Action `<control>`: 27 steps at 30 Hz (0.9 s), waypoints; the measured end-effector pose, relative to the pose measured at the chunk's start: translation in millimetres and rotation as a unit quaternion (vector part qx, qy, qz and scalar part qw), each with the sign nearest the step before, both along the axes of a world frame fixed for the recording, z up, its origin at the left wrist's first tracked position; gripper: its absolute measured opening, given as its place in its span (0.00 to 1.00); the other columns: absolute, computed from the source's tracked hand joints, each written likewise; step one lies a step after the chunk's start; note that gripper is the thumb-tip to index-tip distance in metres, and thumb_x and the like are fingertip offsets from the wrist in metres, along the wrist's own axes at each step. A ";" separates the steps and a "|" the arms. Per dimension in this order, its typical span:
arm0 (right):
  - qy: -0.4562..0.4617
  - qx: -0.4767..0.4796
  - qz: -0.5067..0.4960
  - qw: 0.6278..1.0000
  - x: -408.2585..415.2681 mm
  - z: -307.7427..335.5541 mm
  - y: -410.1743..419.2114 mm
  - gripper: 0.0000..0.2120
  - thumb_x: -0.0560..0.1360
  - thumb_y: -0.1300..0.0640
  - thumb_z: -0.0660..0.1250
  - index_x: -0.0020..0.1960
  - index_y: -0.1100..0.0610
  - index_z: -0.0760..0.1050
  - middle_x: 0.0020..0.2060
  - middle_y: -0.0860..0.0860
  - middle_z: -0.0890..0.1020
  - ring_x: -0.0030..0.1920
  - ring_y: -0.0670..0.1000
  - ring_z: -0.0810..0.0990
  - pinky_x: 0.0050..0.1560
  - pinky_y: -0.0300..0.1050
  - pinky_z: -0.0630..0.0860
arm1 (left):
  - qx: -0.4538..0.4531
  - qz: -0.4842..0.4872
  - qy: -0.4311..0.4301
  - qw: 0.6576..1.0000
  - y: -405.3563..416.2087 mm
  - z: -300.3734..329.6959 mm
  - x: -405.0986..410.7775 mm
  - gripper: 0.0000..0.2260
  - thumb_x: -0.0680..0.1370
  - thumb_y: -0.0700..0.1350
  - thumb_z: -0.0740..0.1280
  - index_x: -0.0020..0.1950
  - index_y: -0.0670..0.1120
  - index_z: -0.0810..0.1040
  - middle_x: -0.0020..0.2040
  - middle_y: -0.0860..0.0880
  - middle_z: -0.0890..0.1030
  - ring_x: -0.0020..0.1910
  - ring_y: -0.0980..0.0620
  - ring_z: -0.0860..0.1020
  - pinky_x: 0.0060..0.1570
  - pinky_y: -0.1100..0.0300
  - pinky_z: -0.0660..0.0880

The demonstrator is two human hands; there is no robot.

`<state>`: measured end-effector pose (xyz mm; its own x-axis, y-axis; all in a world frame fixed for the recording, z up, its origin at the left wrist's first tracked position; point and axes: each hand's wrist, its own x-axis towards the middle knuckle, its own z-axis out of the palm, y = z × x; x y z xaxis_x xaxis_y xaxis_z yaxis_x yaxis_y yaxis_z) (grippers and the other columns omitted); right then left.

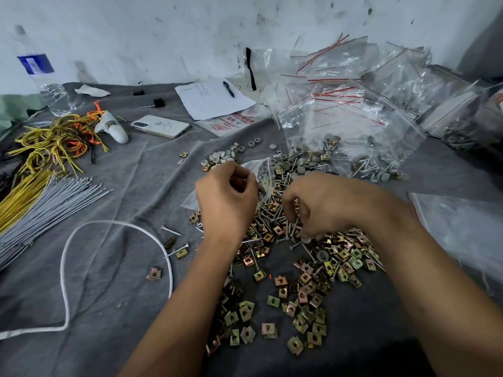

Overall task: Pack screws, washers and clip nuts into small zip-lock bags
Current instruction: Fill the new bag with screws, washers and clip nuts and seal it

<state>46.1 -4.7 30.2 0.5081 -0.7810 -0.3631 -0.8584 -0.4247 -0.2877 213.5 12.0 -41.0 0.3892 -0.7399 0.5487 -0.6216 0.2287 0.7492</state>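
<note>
My left hand (pixel 226 197) pinches the mouth of a small clear zip-lock bag (pixel 262 170), holding it up above the grey cloth. My right hand (pixel 324 205) has its fingers curled down into the heap of screws (pixel 272 213) and grips a few of them. Brass-coloured clip nuts (pixel 304 300) lie scattered in front of both hands. Small grey washers (pixel 231 156) sit in a cluster behind the bag.
Filled and empty zip-lock bags (pixel 353 104) pile up at the back right. A phone (pixel 160 126), paper with a pen (pixel 215 97), a water bottle (pixel 40 74), yellow and grey ties (pixel 49 170) and a white cord (pixel 114 227) lie to the left.
</note>
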 end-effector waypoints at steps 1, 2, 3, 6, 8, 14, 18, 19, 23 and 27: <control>-0.030 -0.004 0.003 1.000 -3.2 0.1 -3.7 0.12 0.71 0.62 0.79 0.48 0.49 0.81 0.37 0.47 0.85 0.32 0.43 0.85 0.33 0.39 0.79 | 0.001 -0.001 0.003 1.000 0.1 0.0 -0.1 0.08 0.74 0.39 0.72 0.37 0.49 0.81 0.29 0.56 0.80 0.29 0.58 0.79 0.30 0.61 0.76; -0.067 -0.002 0.004 0.998 -6.0 -0.1 -7.4 0.13 0.71 0.62 0.79 0.48 0.47 0.81 0.36 0.45 0.86 0.34 0.42 0.85 0.37 0.42 0.81 | 0.003 -0.001 0.007 1.000 0.1 0.1 0.0 0.08 0.74 0.39 0.72 0.37 0.49 0.81 0.29 0.56 0.80 0.29 0.59 0.79 0.30 0.62 0.75; -0.109 0.003 0.002 0.994 -8.9 -0.3 -10.8 0.13 0.71 0.62 0.79 0.49 0.46 0.82 0.37 0.44 0.86 0.36 0.41 0.85 0.41 0.44 0.82 | 0.004 0.000 0.011 1.000 0.0 0.1 0.0 0.08 0.74 0.39 0.72 0.37 0.49 0.81 0.29 0.56 0.80 0.29 0.59 0.79 0.30 0.63 0.75; -0.238 -0.031 -0.017 0.971 -12.6 -4.2 -20.6 0.12 0.73 0.61 0.78 0.50 0.46 0.83 0.39 0.44 0.86 0.40 0.41 0.85 0.48 0.46 0.83 | 0.008 0.002 0.023 1.000 -0.9 0.0 0.8 0.07 0.74 0.40 0.72 0.36 0.49 0.81 0.29 0.56 0.79 0.29 0.57 0.79 0.30 0.60 0.75; -0.316 -0.106 -0.044 0.942 -8.1 -9.6 -25.4 0.10 0.73 0.60 0.78 0.48 0.47 0.84 0.39 0.44 0.85 0.40 0.41 0.84 0.48 0.45 0.83 | 0.009 -0.001 0.028 1.000 -1.4 0.1 1.4 0.07 0.74 0.40 0.72 0.36 0.49 0.81 0.29 0.55 0.80 0.29 0.57 0.78 0.30 0.59 0.76; -0.410 -0.180 -0.096 0.889 17.9 -21.5 -27.3 0.10 0.67 0.60 0.83 0.43 0.51 0.84 0.36 0.45 0.85 0.37 0.41 0.84 0.42 0.39 0.82 | 0.008 -0.006 0.035 0.999 -1.3 -0.4 1.2 0.06 0.74 0.41 0.72 0.37 0.48 0.81 0.29 0.55 0.80 0.29 0.56 0.79 0.29 0.58 0.75; -0.422 -0.204 -0.125 0.874 14.3 -19.7 -30.1 0.08 0.69 0.60 0.82 0.44 0.52 0.85 0.36 0.44 0.85 0.37 0.40 0.84 0.42 0.36 0.82 | 0.008 -0.004 0.044 0.999 -1.1 1.0 2.3 0.08 0.74 0.39 0.72 0.36 0.49 0.81 0.28 0.56 0.80 0.29 0.58 0.79 0.29 0.67 0.72; -0.421 -0.210 -0.126 0.874 12.9 -18.5 -29.9 0.08 0.69 0.61 0.81 0.45 0.52 0.85 0.37 0.44 0.85 0.37 0.40 0.84 0.42 0.36 0.82 | 0.007 -0.004 0.044 0.999 -1.0 1.3 2.0 0.09 0.74 0.39 0.72 0.35 0.49 0.81 0.28 0.56 0.79 0.29 0.58 0.79 0.29 0.70 0.70; -0.389 -0.204 -0.098 0.893 13.3 -15.8 -26.9 0.07 0.71 0.62 0.80 0.46 0.53 0.86 0.38 0.45 0.85 0.38 0.41 0.84 0.42 0.33 0.81 | 0.006 -0.007 0.042 0.999 -0.8 0.7 2.1 0.09 0.74 0.39 0.73 0.36 0.49 0.81 0.28 0.56 0.80 0.29 0.59 0.79 0.29 0.71 0.69; -0.371 -0.200 -0.086 0.903 13.8 -16.0 -27.1 0.07 0.71 0.63 0.79 0.46 0.53 0.86 0.38 0.45 0.85 0.38 0.40 0.83 0.41 0.30 0.78 | 0.004 -0.004 0.041 0.999 -1.4 0.4 3.0 0.08 0.74 0.39 0.72 0.36 0.49 0.81 0.28 0.56 0.80 0.29 0.58 0.79 0.29 0.69 0.70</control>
